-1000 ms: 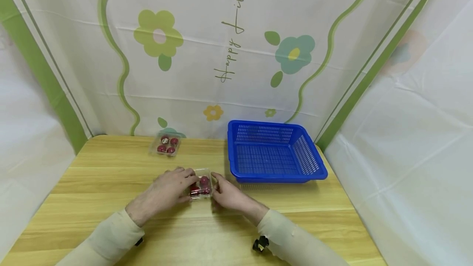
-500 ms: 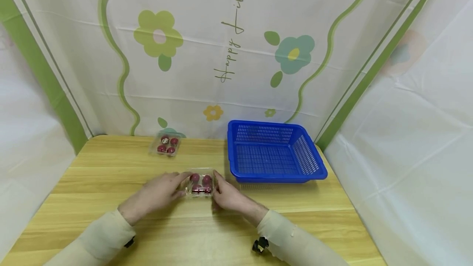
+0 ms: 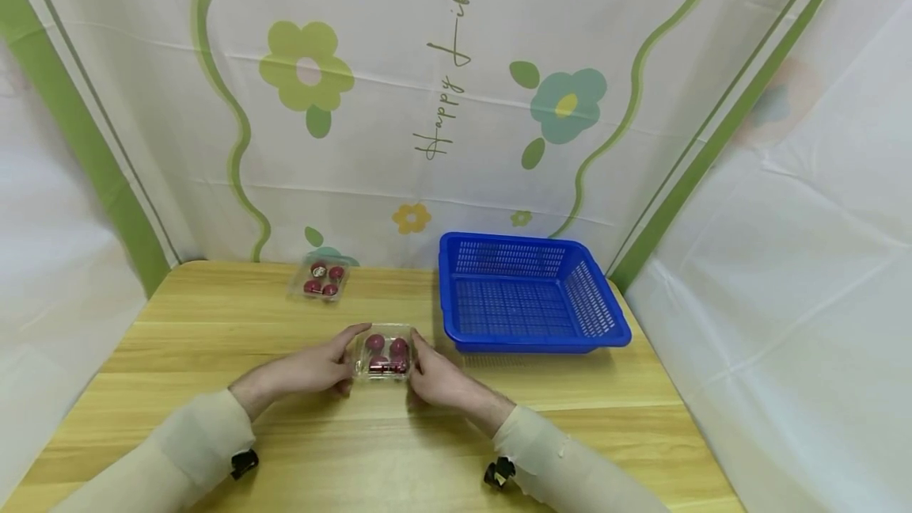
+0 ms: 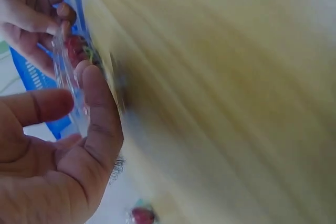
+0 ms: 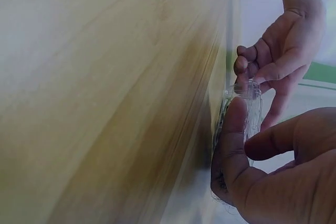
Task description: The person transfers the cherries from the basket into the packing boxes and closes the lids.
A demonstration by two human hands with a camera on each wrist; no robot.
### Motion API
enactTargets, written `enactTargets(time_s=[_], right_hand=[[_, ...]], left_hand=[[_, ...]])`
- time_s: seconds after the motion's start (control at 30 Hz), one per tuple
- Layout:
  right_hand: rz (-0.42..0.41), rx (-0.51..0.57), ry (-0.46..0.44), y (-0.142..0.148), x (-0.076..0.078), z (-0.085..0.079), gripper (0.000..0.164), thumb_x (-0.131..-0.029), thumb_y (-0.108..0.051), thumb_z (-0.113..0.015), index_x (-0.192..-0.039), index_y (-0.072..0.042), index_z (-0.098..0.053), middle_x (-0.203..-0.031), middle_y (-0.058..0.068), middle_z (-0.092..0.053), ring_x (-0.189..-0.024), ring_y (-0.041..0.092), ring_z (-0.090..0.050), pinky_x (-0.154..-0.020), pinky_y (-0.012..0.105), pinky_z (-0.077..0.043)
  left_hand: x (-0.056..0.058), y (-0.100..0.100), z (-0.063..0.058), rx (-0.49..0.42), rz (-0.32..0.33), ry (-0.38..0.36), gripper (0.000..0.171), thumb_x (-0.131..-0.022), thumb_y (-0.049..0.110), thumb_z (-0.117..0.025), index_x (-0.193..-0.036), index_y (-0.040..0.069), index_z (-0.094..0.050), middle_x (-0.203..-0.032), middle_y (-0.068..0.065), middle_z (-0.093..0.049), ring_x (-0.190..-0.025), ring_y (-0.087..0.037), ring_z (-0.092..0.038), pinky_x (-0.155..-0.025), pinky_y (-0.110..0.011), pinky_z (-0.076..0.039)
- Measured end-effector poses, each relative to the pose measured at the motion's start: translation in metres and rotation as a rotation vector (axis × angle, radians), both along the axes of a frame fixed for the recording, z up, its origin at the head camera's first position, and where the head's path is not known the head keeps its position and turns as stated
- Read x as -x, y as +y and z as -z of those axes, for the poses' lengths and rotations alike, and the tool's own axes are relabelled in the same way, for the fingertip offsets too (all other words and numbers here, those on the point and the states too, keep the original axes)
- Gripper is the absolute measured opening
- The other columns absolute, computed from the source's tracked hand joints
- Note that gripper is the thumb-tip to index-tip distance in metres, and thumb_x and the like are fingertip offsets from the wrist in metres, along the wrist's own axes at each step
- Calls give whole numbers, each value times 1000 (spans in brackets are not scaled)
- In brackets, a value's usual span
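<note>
A clear plastic clamshell box with several dark red round pieces inside is between my two hands near the middle of the table. My left hand grips its left side, thumb and fingers bent about the edge. On the opposite side my right hand pinches the box between thumb and fingers. The left wrist view shows the near left hand at the box's end, with red pieces behind the plastic. In the right wrist view, the right hand covers part of the box. The lid looks closed.
A second clear box of red round pieces lies at the table's back left. To the back right stands a blue perforated plastic basket. A flower-printed curtain hangs behind the wooden table.
My left hand has drawn back leftward from over the box to its left side, uncovering the red pieces. The right hand has stayed nearly in place; the box has turned slightly straighter.
</note>
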State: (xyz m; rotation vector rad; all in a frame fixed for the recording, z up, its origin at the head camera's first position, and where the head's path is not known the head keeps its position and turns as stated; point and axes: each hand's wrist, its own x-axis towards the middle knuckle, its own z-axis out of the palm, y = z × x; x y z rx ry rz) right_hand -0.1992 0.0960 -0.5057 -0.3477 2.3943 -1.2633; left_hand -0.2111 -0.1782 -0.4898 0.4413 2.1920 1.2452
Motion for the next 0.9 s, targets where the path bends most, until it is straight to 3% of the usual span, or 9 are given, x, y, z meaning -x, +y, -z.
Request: enactTargets(time_s=[0.1,0.23,0.37,0.5,0.67,0.77,0.9], right_hand=[[-6,-10,10,-2,0,-1,81,-115,2,-54,-185,6,-13,-93,11,-74,-65,13,-65,-60,20,-49],[-24,-23,25,-3,-1,-3,82,-115,1,-55,-185,8,-13,-92,7,-71,-65,10,-62,-62,20,-49],[-26,-33,26,-4,-1,-3,82,-115,2,-55,-185,7,-13,-94,6,-70,-64,9,-60,-59,20,-47],[-24,-43,34,-4,-1,-3,82,-115,2,-56,-185,6,-13,-106,16,-76,-64,10,-60,-59,21,-47],[-12,-50,53,-3,-2,-3,82,-115,1,-57,-185,5,-16,-143,31,-75,-62,9,-54,-60,22,-48],[-5,-47,60,-2,-1,-1,81,-115,1,-57,-186,4,-17,-164,35,-64,-63,11,-53,-63,27,-54],[1,-72,73,-1,-1,0,80,-115,-2,-57,-186,4,-19,-180,35,-49,-77,11,-59,-89,32,-63]], left_hand=[[0,3,2,-41,-27,-94,78,-121,6,-42,-189,10,-4,-90,-14,-68,-78,-23,-67,-78,-37,-68],[0,4,5,-63,-37,-149,82,-119,3,-38,-190,15,2,-87,-11,-63,-74,-23,-64,-75,-36,-64],[1,4,7,-91,-27,-151,88,-115,-3,-39,-190,17,2,-90,-11,-61,-75,-22,-60,-72,-33,-61],[2,5,9,-69,-34,-118,91,-111,-6,-42,-190,16,-2,-89,-10,-60,-75,-21,-57,-70,-31,-57],[-2,7,2,48,-22,22,80,-117,4,-47,-190,11,-12,-80,-3,-57,-65,-15,-46,-61,-25,-45],[-4,9,-4,151,-8,145,76,-119,8,-51,-188,9,-21,-84,-7,-60,-64,-15,-44,-62,-29,-50],[-8,11,-8,338,3,366,70,-116,12,-62,-183,8,-41,-120,-25,-75,-89,-28,-71,-83,-52,-70]])
